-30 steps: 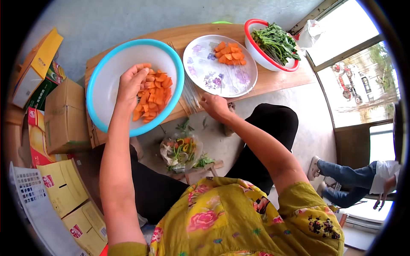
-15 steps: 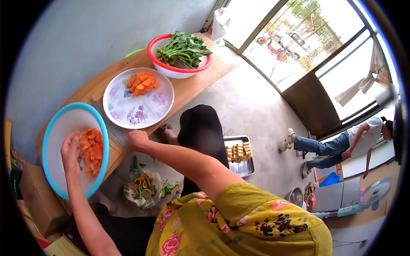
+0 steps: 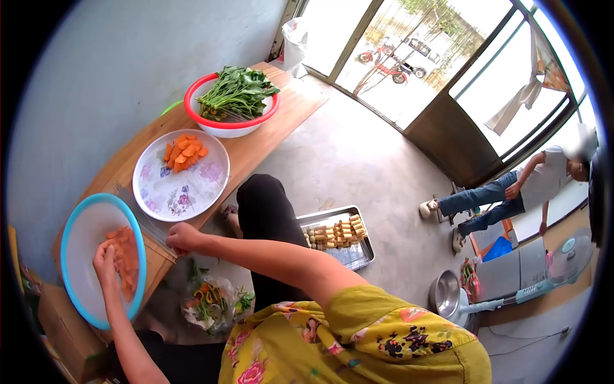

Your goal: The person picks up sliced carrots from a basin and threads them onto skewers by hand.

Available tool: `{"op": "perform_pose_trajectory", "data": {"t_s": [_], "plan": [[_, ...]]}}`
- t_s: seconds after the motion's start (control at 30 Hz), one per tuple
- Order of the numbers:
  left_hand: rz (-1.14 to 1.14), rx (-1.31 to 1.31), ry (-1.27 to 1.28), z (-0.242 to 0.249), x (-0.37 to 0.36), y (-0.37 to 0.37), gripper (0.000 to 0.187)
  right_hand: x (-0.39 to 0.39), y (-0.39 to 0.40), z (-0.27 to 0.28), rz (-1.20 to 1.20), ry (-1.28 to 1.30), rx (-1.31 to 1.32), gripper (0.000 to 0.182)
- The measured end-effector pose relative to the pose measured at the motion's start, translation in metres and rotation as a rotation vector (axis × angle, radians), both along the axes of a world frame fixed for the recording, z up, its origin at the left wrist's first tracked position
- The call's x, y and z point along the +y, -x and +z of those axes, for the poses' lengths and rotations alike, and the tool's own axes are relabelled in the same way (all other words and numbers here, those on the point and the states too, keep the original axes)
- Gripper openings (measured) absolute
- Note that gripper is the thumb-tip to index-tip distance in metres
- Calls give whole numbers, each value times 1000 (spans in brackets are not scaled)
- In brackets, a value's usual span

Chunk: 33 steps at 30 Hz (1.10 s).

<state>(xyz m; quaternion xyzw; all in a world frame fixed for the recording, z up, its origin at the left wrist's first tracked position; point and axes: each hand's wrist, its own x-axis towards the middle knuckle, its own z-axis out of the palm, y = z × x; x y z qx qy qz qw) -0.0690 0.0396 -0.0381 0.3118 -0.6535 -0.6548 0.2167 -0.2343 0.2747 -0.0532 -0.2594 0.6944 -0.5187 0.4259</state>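
Observation:
Orange carrot slices (image 3: 130,256) lie in a white basin with a light blue rim (image 3: 69,249). My left hand (image 3: 107,261) is inside that basin at the slices, its fingers pinched together; what they hold is too small to tell. My right hand (image 3: 183,237) is closed in a fist at the table edge, by the end of a bundle of thin skewers (image 3: 146,221). Beyond it a white flowered plate (image 3: 182,185) carries a pile of carrot pieces (image 3: 185,152) on its upper part.
A red-rimmed bowl (image 3: 240,128) of leafy greens (image 3: 236,93) stands on the wooden table (image 3: 291,105). On the floor are a metal tray (image 3: 366,254) with skewered food, a bag of scraps (image 3: 208,306) and a steel bowl (image 3: 446,291). Another person (image 3: 492,195) is at the right.
The view has shifted, so the table items appear lower and further left, and more of the metal tray shows. My left hand's fingers have drawn together at the carrot slices.

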Motion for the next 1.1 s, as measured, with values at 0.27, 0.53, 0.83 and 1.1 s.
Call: {"op": "perform_pose_trajectory", "data": {"t_s": [0.27,0.53,0.83,1.1], "plan": [[-41,-4,-133,32,49,-9,15,79,-59,56,94,263,-351,16],[85,-2,-281,36,90,-30,26,117,-105,73,214,207,-98,15],[244,217,-295,60,146,-49,22,143,-124,70,423,146,76,14],[316,311,-344,60,157,-66,15,119,-100,83,631,158,302,29]]}}
